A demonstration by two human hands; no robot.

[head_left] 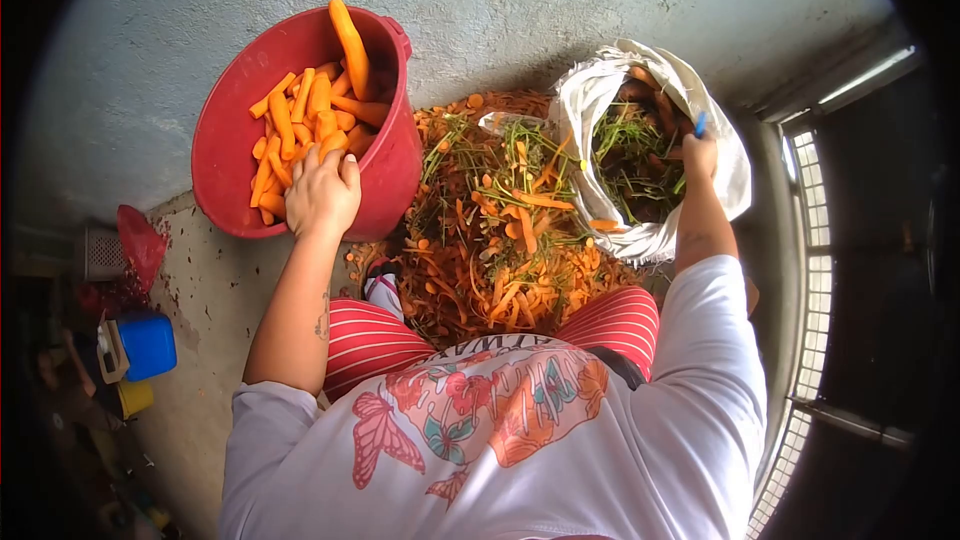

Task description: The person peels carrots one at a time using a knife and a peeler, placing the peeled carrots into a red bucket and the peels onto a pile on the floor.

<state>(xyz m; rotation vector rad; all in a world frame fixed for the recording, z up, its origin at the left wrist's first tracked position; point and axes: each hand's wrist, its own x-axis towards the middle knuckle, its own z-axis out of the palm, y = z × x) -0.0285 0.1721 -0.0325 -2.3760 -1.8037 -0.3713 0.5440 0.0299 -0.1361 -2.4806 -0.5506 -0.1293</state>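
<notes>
Peeled carrots fill part of a large red bucket, which leans with its mouth toward me. Over the bucket's near rim lies my left hand, fingers stretched and a little apart, touching the carrots. My right hand is at the mouth of a white woven sack, closed around a tool with a blue handle; the rest of that tool is hidden. Inside the sack are unpeeled carrots and green stalks.
A heap of carrot peelings, cut ends and green stalks covers the floor between bucket and sack, close to my feet. A rough wall stands behind. On the left are a blue container and a red plastic bag; a grating runs along the right.
</notes>
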